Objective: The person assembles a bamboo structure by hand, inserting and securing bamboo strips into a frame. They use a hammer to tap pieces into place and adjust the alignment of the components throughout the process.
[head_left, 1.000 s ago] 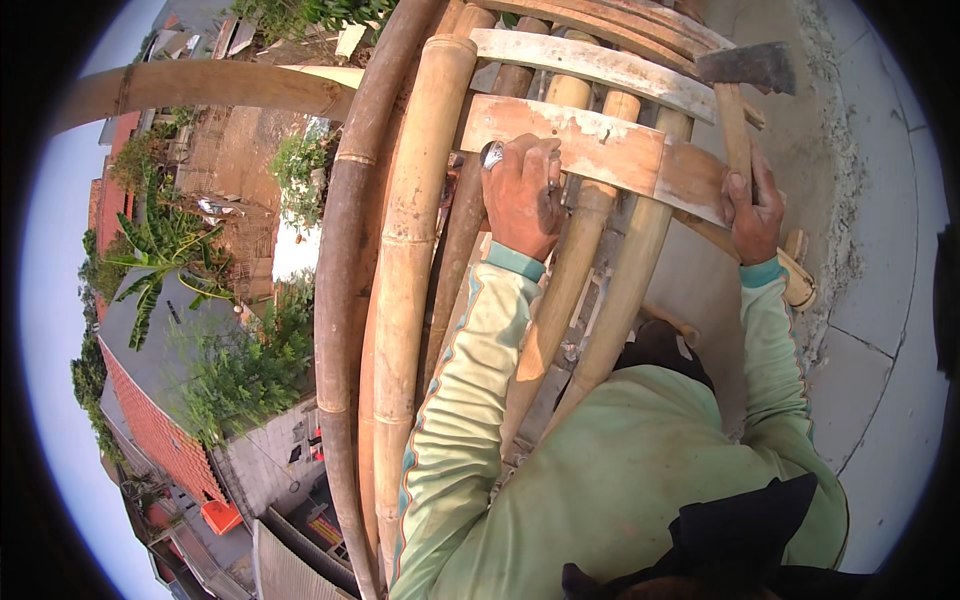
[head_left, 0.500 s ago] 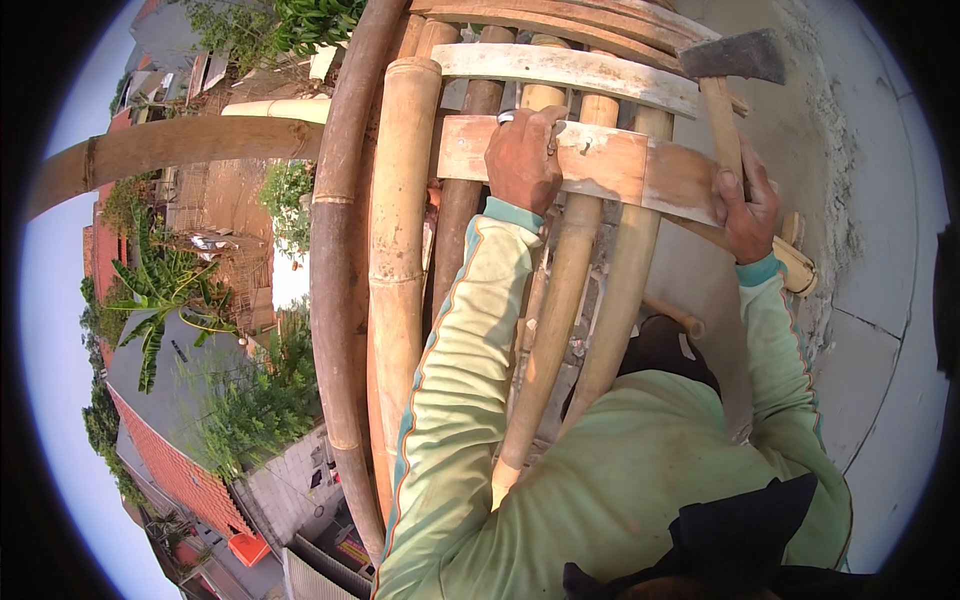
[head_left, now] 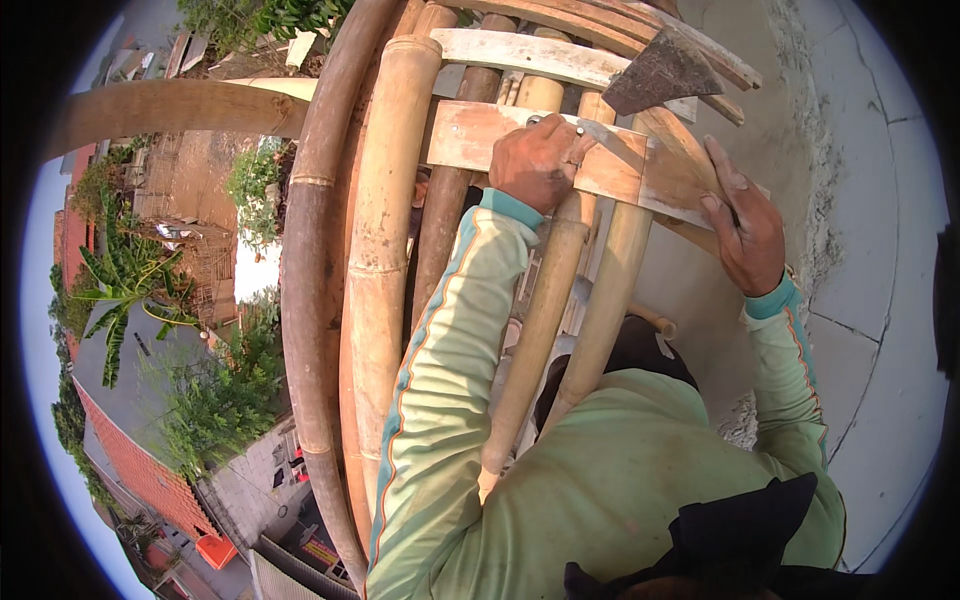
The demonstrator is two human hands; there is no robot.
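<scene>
1. Closest in: pale green sleeves (head_left: 450, 400) coming up from the bottom edge, both arms stretched toward a bamboo frame.
2. Bamboo poles (head_left: 385, 260) running roughly upright, bundled side by side, some tan, one darker brown pole (head_left: 310, 300) curving along the left.
3. Left hand (head_left: 540, 160) clamped over the top edge of a flat plank (head_left: 470, 135) lying across the poles, fingers curled tight, pinching something small and metallic against the wood, can't tell exactly what.
4. Right hand (head_left: 745, 225) wrapped around a hatchet handle (head_left: 680, 150), fingers closed on it near the plank's right end.
5. Hatchet head (head_left: 655, 75) dark and rusty, sitting just above the plank, up and right of the left hand.
6. Second, paler plank (head_left: 520, 50) crossing the poles a bit higher, more slats behind it.
7. Right side: grey concrete slab (head_left: 870, 200) with seams.
8. Far below on the left: red tiled roofs (head_left: 130, 460), banana plants (head_left: 130, 290), shrubs, bare dirt. Pretty high up by the look of it.
</scene>
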